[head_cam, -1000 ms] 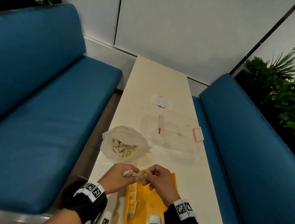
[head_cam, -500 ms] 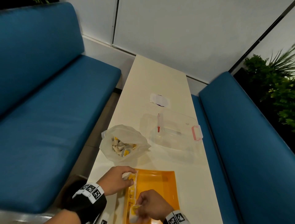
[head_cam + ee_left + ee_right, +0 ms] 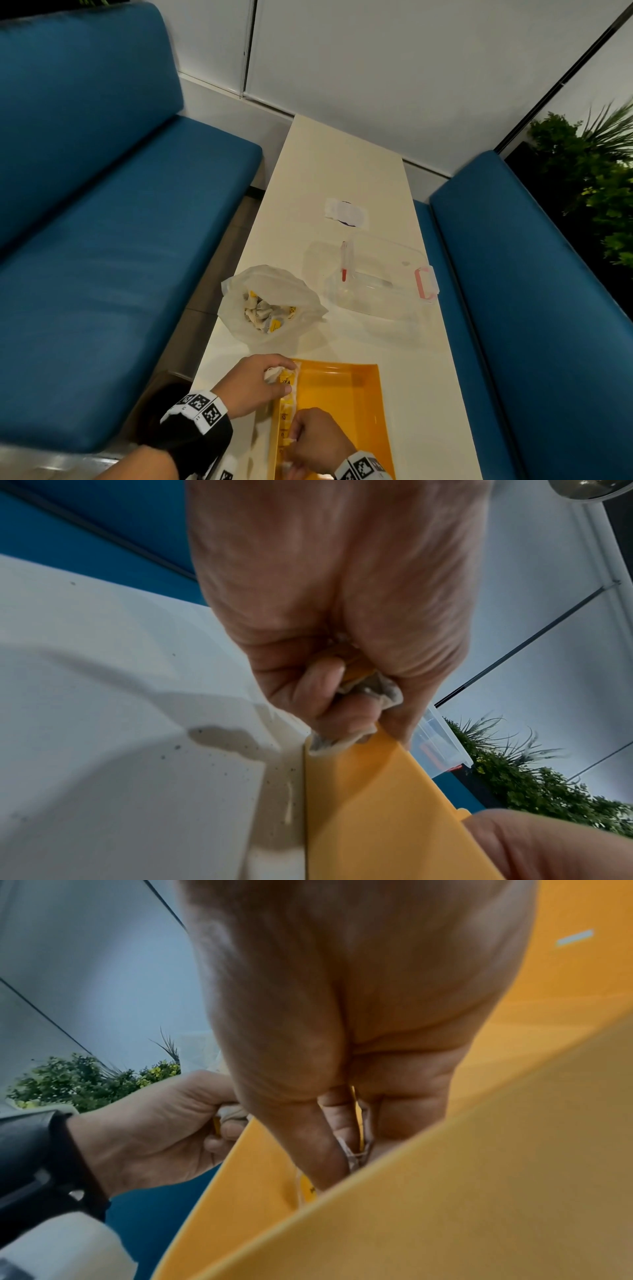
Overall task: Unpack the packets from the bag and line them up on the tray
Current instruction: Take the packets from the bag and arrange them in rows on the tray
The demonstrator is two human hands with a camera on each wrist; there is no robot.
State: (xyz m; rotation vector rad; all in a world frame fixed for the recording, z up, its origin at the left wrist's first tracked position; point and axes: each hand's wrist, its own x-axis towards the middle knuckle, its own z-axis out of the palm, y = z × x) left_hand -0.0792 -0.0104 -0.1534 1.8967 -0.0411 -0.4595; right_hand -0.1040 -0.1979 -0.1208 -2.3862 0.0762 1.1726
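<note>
So a strip of packets (image 3: 287,404) was pinched at both ends, left hand (image 3: 255,385) far, right hand (image 3: 317,442) near, probably to straighten it along the tray (image 3: 346,411); the bag (image 3: 270,301) was left just beyond them.

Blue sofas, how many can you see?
2. One blue sofa runs along the left of the table; the other blue sofa runs along its right. Neither is fully in view.

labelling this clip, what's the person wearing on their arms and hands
Both hands are bare: left hand, right hand. Each wrist carries a white band printed with black square code markers over a black cuff; the right wrist's band looks the same.
</note>
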